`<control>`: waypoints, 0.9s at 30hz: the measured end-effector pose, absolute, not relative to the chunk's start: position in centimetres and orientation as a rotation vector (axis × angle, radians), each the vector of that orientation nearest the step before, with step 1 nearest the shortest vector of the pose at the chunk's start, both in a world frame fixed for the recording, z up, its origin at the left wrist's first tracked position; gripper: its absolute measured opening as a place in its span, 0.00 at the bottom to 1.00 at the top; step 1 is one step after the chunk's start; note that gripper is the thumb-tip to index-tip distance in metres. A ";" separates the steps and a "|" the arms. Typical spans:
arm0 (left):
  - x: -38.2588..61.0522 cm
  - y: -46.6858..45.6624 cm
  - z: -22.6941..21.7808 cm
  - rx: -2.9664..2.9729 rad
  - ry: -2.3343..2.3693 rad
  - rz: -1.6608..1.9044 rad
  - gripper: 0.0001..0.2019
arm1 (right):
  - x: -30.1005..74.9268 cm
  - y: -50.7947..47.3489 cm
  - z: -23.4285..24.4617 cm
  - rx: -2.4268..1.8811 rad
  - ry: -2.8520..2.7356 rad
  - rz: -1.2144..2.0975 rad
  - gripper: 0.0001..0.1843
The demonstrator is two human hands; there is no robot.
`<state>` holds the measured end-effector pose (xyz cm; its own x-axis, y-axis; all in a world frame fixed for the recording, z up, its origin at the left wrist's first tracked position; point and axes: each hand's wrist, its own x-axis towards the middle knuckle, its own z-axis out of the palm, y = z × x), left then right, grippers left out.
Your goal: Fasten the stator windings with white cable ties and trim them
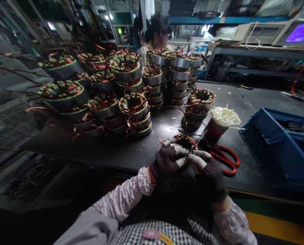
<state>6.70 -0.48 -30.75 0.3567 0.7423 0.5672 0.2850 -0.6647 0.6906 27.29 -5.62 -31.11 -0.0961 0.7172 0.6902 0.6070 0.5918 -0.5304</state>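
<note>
A copper-wound motor stator [186, 139] sits on the dark table close in front of me, partly covered by my fingers. My left hand [168, 157], in a dark glove with pale tape round the fingers, grips its near left side. Taped and gloved likewise, my right hand [209, 168] has its fingers bent together at the stator's near right edge. What those right fingertips pinch is hidden. Red-handled scissors [225, 160] lie just right of my right hand. A cup of white ties or sticks [224, 117] stands behind them.
Stacks of wound stators [134, 109] fill the table's left and back. One shorter stack [200, 102] stands beyond my hands. A blue bin [269, 149] holding dark strips is at right. Another person [155, 37] sits behind the stacks. Instruments [261, 32] rest on a bench at back right.
</note>
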 end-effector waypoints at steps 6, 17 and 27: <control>6.5 -0.3 -31.5 2.318 0.940 1.232 0.10 | 25.1 -6.6 -28.6 -0.943 -1.431 0.545 0.06; 6.0 -0.4 -32.3 2.535 0.796 1.297 0.07 | 23.0 -4.9 -27.8 -1.098 -1.205 0.866 0.16; 5.0 0.3 -27.5 2.334 1.792 0.947 0.31 | 22.9 -6.7 -31.5 -1.302 -1.104 0.289 0.28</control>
